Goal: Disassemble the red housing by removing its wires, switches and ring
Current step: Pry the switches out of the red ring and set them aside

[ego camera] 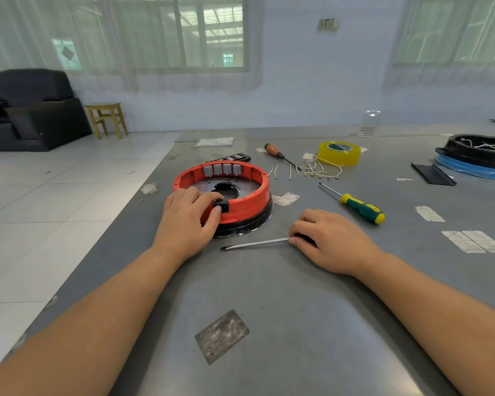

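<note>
A: Position of housing [249, 202]?
B: On the bench [297, 310], near the left edge, about midway along it. Round, red, open at the top, seated on a black ring [252, 222].

A: Inside the housing?
B: Four grey switches [223, 169] in a row against the far inner wall. Metal plate with a dark opening at the floor.

A: State of left hand [187, 218]?
B: Draped over the near left rim of the housing. Fingers curled around the wall, thumb and forefinger pinching a black switch [223, 206] set in the near outer wall.

A: State of right hand [330, 241]?
B: Flat on the bench, just right of the housing. Fingers curled over the black handle of a screwdriver [257, 243]; shaft lying on the bench, tip pointing left, below the housing.

A: Loose parts?
B: Short wires [312, 170] with brass ends scattered beyond the housing, toward the far edge. Among them, an orange-handled tool [280, 155].

A: Further right?
B: Yellow tape roll [339, 154] touching the wires. Green-and-yellow screwdriver [360, 207] lying apart, tip toward the wires. Black tub [477, 152] with white wires on a blue base at the right edge.
</note>
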A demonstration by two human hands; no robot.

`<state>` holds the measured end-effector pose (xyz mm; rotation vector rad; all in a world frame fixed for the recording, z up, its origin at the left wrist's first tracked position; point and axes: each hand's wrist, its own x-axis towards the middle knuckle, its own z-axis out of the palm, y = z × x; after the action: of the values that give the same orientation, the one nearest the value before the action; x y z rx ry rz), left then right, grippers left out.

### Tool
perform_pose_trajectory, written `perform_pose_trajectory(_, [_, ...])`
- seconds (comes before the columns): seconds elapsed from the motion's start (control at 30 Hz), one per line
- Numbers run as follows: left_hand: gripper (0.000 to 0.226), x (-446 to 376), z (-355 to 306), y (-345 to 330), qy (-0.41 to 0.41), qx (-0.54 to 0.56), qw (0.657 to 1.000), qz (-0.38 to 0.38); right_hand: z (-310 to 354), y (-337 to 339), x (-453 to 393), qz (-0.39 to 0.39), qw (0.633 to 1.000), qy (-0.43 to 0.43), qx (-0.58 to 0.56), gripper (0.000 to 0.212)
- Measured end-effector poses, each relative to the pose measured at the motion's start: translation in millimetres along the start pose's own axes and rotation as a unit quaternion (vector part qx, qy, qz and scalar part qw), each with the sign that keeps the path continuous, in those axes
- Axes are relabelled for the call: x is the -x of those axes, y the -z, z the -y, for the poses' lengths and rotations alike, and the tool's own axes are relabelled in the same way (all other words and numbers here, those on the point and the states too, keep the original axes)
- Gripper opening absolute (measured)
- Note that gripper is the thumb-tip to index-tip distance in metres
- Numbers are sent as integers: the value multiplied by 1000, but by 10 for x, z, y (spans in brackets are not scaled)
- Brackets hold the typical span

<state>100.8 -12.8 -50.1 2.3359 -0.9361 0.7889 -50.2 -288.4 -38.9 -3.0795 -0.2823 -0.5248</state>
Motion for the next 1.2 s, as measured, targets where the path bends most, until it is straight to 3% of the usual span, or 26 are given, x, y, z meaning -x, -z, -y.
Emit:
perform_pose_trajectory(0.1, [44, -7, 5, -15, -3, 1, 1000, 0, -107, 25, 28, -26, 1000, 17, -4, 23])
perform_pose_trajectory(0.2, [48, -5, 11, 0, 4, 12, 1000, 14, -143, 48, 51, -112, 993, -5, -20, 24])
perform_pose_trajectory(0.33, [52, -12, 22, 33, 7, 29, 999, 27, -89, 58, 13, -254, 952, -146, -90, 23])
perform_pose_trajectory(0.4, [53, -19, 16, 22, 12, 25, 999, 35, -92, 61, -65, -240, 943, -227, -45, 22])
perform_pose_trajectory(0.57, [55, -17, 18, -30, 19, 20, 999, 28, -174, -11, -289, -69, 933, -315, 160, 20])
perform_pose_trajectory(0.8, [54, 21, 0, -54, 10, 21, 1000, 20, -255, -102, -444, 17, 903, -373, 212, 15])
perform_pose_trajectory(1.03, [58, 66, -76, 15, -26, 18, 998, 53, -270, -113, -461, 31, 896, -366, 250, 17])
perform_pose_trajectory(1.2, [54, 47, -49, 86, -18, 74, 996, 45, -202, -124, -447, -56, 909, -320, 262, 34])
